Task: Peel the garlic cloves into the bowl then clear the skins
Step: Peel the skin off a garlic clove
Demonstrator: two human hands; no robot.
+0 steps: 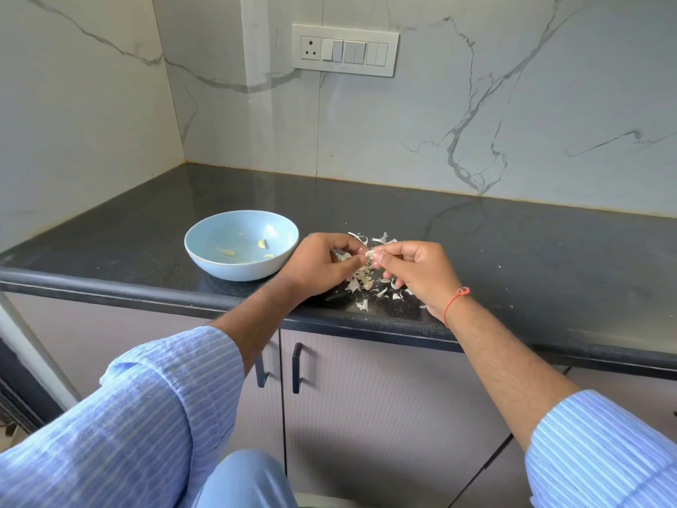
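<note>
Dark worktop (513, 251), marble wall behind. Left hand (322, 265) and right hand (417, 273) meet above skins (361, 284), both grips pinched together on garlic clove (370, 254) between fingertips. Farther left, blue bowl (205, 258) holds peeled cloves (263, 244).

I see a dark speckled countertop (513, 251) w/ white marble-look wall (366, 133) behind and to the left. White switch panel (345, 50) on back wall, socket at its left end. Below counter: grey cabinet doors (384, 405) w/ two black handles (296, 368).
</note>
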